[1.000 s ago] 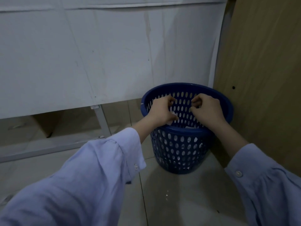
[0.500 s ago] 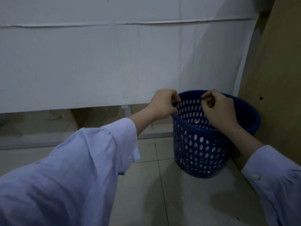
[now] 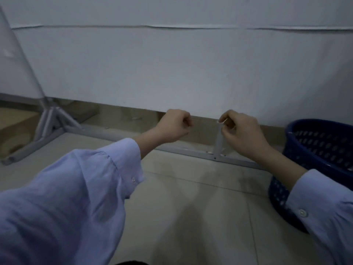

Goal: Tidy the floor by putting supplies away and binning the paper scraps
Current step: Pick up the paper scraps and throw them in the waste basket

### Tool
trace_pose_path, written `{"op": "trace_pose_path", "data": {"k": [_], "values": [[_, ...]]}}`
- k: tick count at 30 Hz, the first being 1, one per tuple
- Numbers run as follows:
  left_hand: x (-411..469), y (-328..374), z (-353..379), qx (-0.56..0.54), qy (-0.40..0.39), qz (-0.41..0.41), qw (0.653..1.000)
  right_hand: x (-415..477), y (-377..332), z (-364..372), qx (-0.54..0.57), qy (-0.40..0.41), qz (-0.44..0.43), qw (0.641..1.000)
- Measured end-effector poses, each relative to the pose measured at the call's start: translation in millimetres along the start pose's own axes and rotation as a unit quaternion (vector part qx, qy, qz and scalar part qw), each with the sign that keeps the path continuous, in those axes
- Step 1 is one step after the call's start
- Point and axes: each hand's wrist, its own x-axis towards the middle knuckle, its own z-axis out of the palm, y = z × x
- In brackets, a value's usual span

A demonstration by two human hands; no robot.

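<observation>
While both fists are held up over the tiled floor [image 3: 191, 197], the blue basket [image 3: 321, 150] is seen at the right edge, just beside the right forearm and partly cut off by the frame. The left hand [image 3: 172, 127] is curled closed; nothing can be made out inside it. The right hand [image 3: 241, 131] is pinched on a small pale scrap [image 3: 221, 121]. Open tile is left between the sleeves, bounded behind by a grey metal frame [image 3: 191, 151] under a white panel [image 3: 172, 64]. A second ago both hands were placed over the basket's rim; they are now seen left of it.
</observation>
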Motion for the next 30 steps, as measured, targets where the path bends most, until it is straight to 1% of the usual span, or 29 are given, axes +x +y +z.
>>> {"op": "trace_pose_path", "data": {"k": [3, 6, 10, 15, 17, 19, 21, 23, 30], "values": [[-35, -54, -21, 0.014, 0.017, -0.046, 0.999, 10, -34, 36, -0.012, -0.057, -0.052, 0.997], [-73, -109, -35, 0.028, 0.015, -0.105, 0.994, 15, -65, 69, -0.027, -0.117, -0.087, 0.989], [-125, -178, -47, 0.025, 0.015, -0.189, 0.982, 16, -99, 114, -0.059, -0.172, -0.12, 0.976], [-186, -248, -54, 0.01, 0.006, -0.27, 0.963, 14, -139, 166, -0.06, -0.258, -0.133, 0.955], [-204, -264, -53, 0.0, 0.001, -0.291, 0.957, 11, -148, 177, -0.069, -0.283, -0.142, 0.946], [-224, -282, -52, -0.005, -0.011, -0.312, 0.95, 9, -161, 192, -0.103, -0.304, -0.163, 0.933], [-246, -303, -52, -0.002, -0.031, -0.331, 0.943, 8, -176, 209, -0.138, -0.323, -0.173, 0.92], [-265, -320, -50, 0.003, -0.051, -0.345, 0.937, 9, -187, 222, -0.15, -0.349, -0.171, 0.909], [-314, -350, -25, -0.024, -0.089, -0.387, 0.918, 5, -200, 258, -0.096, -0.449, -0.165, 0.873]]}}
